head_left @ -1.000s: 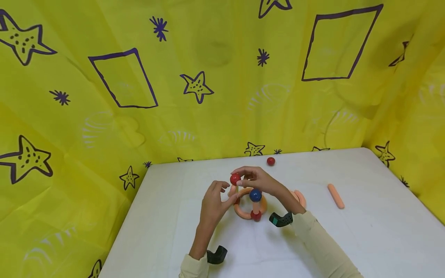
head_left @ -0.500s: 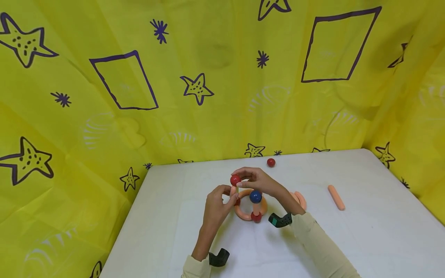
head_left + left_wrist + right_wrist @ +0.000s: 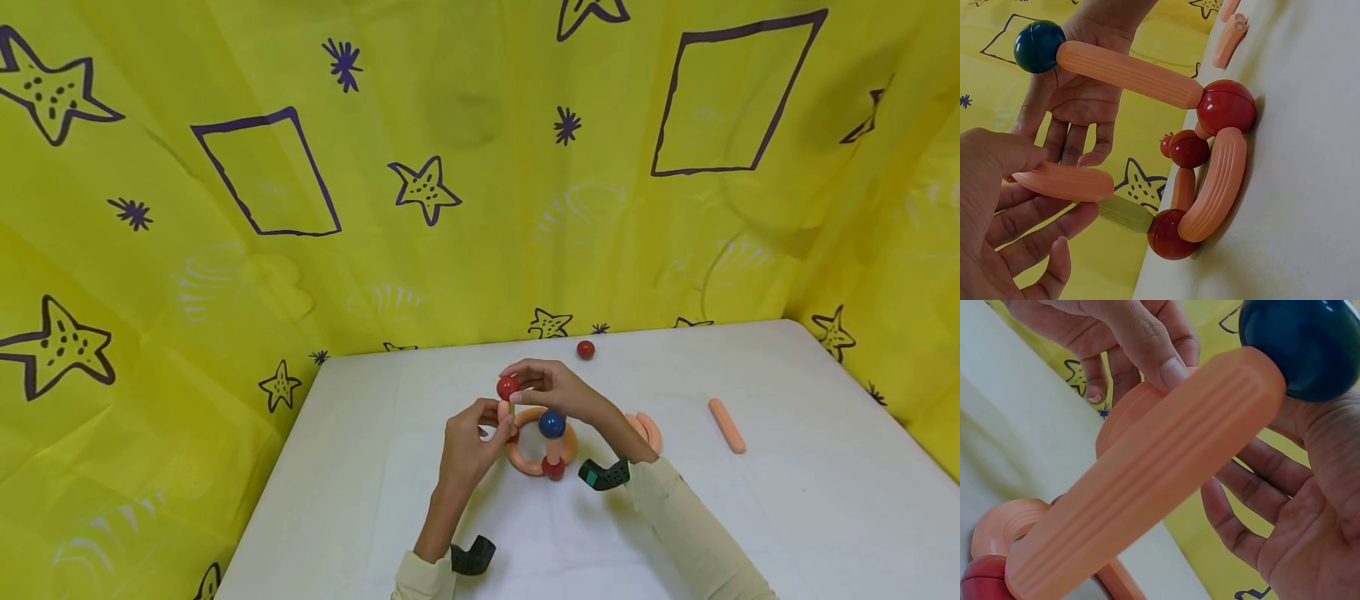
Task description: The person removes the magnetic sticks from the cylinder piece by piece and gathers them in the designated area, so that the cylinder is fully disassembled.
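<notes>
An orange ring with red balls [image 3: 553, 467] lies on the white table. From its near red ball rises an orange stick [image 3: 1132, 74] topped by a blue ball [image 3: 552, 424]. At the ring's left a green stick [image 3: 1126, 214] stands on another red ball [image 3: 1172, 234]. My left hand [image 3: 467, 450] pinches a curved orange piece [image 3: 1069, 182] between thumb and fingers, beside the green stick. My right hand [image 3: 566, 393] holds a red ball [image 3: 507, 387] at the top of that stick; in the right wrist view the big orange stick [image 3: 1147, 475] hides part of this.
A loose red ball [image 3: 586, 350] is near the table's back edge. Curved orange pieces [image 3: 647, 429] lie right of the ring, partly behind my right forearm. Farther right lies a straight orange stick [image 3: 727, 426]. A yellow patterned curtain [image 3: 480, 275] surrounds the table [image 3: 337, 517].
My left hand has moved slightly right, and its raised fingers have closed on the curved orange piece. The right hand stays at the red ball.
</notes>
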`<state>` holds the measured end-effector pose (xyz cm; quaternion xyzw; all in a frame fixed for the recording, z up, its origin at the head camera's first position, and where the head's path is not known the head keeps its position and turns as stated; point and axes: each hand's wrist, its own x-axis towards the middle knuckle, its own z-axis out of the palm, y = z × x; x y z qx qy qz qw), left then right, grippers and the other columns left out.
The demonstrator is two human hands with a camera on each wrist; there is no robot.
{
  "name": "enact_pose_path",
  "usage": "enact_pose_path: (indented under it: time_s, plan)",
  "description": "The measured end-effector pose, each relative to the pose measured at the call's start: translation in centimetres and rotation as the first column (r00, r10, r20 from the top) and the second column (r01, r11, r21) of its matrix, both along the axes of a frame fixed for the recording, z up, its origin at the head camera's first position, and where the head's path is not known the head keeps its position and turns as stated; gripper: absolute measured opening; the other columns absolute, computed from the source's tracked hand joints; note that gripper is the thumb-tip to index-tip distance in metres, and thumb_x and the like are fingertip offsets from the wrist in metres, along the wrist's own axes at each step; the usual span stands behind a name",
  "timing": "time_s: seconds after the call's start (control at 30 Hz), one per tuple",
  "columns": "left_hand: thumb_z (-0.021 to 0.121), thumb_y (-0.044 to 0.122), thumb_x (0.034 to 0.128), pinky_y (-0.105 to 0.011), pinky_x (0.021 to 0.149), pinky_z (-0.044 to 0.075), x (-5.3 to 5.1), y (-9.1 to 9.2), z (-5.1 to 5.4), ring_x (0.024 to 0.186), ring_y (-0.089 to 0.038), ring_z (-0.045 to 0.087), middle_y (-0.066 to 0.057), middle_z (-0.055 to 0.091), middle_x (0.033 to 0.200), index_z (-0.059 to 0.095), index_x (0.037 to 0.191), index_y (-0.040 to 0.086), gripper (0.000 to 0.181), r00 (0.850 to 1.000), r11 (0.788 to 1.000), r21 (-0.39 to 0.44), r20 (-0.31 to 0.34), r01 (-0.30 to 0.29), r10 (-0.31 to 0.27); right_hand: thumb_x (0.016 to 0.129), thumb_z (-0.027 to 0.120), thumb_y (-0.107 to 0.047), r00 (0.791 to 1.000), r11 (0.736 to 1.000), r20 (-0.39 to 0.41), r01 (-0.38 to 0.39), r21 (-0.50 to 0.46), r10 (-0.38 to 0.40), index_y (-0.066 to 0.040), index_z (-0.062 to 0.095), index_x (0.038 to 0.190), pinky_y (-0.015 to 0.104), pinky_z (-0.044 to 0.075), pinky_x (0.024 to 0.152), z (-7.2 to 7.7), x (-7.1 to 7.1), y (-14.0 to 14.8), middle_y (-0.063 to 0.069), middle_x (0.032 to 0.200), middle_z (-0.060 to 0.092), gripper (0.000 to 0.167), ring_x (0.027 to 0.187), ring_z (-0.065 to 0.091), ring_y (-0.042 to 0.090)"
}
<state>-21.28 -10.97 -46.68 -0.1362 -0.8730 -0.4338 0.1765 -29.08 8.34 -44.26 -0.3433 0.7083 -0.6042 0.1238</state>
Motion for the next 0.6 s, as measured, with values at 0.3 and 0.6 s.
enact_pose_path:
  time_s: [0.3,0.6]
  plan:
    - [0.070,0.025,0.0901,-0.021,0.066,0.053,-0.1,-0.5,0.4,0.078,-0.013,0.069,-0.002,0.075,0.091,0.069,0.105,0.009,0.022,0.997,0.996,-0.054,-0.033,0.064,-0.066,0.091,0.067,-0.008,0.999,0.999,-0.010,0.031,0.026,-0.031,-0.004,0.060,0.125,0.024,0.053,0.090,-0.2,0.1,0.0,0.018,0.117,0.065,0.035,0.105,0.064,0.021]
    - [0.069,0.027,0.0906,-0.026,0.065,0.054,-0.3,-1.4,0.4,0.074,-0.011,0.067,0.003,0.073,0.085,0.072,0.100,0.011,0.019,0.988,0.986,-0.130,-0.098,0.102,-0.115,0.092,0.066,-0.009,0.999,0.999,-0.023,0.029,0.015,-0.029,-0.004,0.060,0.125,0.025,0.053,0.090,-0.3,0.1,-0.1,0.019,0.117,0.066,0.034,0.105,0.064,0.017]
